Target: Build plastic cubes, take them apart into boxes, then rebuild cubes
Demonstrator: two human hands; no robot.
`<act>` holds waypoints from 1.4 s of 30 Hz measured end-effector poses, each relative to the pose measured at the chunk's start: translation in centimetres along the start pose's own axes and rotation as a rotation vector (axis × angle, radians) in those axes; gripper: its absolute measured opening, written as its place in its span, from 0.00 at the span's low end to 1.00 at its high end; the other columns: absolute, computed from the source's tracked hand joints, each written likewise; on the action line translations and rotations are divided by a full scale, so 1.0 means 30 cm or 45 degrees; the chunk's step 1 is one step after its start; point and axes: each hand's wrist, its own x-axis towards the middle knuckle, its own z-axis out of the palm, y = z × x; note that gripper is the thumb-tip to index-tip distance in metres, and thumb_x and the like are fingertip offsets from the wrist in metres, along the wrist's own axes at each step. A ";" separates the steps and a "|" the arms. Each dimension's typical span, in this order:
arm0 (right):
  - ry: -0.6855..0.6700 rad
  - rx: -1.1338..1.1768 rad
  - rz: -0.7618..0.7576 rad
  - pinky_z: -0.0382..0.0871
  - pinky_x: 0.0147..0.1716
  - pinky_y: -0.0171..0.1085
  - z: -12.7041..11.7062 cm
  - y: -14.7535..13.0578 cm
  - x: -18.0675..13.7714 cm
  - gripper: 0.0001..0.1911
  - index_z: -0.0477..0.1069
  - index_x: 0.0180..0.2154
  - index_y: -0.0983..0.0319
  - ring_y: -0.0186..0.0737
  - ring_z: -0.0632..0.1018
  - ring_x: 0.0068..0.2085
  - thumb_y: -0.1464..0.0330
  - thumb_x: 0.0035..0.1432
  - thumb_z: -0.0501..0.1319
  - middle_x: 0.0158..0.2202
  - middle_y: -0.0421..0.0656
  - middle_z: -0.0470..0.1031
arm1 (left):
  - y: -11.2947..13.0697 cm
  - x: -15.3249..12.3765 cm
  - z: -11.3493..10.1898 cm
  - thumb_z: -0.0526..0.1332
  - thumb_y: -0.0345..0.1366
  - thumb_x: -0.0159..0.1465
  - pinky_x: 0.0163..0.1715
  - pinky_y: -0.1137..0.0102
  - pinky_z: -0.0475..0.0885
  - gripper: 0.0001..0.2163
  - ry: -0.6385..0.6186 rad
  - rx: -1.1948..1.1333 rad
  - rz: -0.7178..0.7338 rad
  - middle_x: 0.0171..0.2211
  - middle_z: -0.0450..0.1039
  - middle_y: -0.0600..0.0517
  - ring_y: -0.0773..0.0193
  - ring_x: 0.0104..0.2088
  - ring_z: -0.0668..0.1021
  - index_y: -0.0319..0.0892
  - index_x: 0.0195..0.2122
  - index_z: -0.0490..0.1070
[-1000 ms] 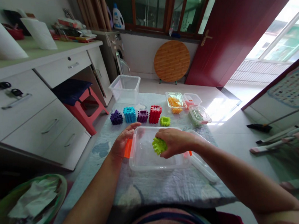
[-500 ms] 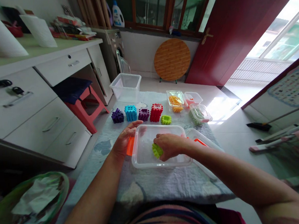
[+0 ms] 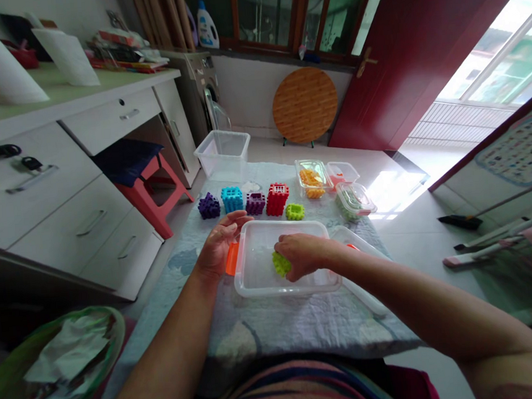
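A clear plastic box (image 3: 255, 286) with an orange side latch (image 3: 232, 259) stands on the cloth-covered table. Inside it, my right hand (image 3: 305, 255) is closed on a lime-green toy block (image 3: 281, 264), partly hidden by my fingers. My left hand (image 3: 220, 246) is at the box's left edge with its fingers stretched out and apart, holding nothing. Beyond the box is a row of toy-block shapes: dark purple (image 3: 209, 206), blue (image 3: 232, 199), plum (image 3: 255, 203) and red (image 3: 277, 199), plus a second lime-green one (image 3: 294, 212).
Lidded clear containers hold orange pieces (image 3: 311, 182) and green pieces (image 3: 354, 201) at the back right. A clear lid (image 3: 365, 296) lies right of the box. An open clear bin (image 3: 223, 153) stands at the far left corner. A pink stool (image 3: 156, 190) is beside the desk.
My left hand's fingers have opened a little and come up from the box's edge. My right hand stays inside the box with the lime-green block, nearly unmoved.
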 end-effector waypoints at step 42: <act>-0.176 0.067 0.077 0.68 0.37 0.37 -0.061 0.015 -0.067 0.18 0.77 0.48 0.68 0.47 0.79 0.44 0.65 0.59 0.63 0.45 0.54 0.80 | -0.034 0.051 -0.067 0.66 0.35 0.50 0.37 0.69 0.70 0.14 0.277 0.015 0.040 0.35 0.80 0.51 0.63 0.36 0.78 0.42 0.40 0.77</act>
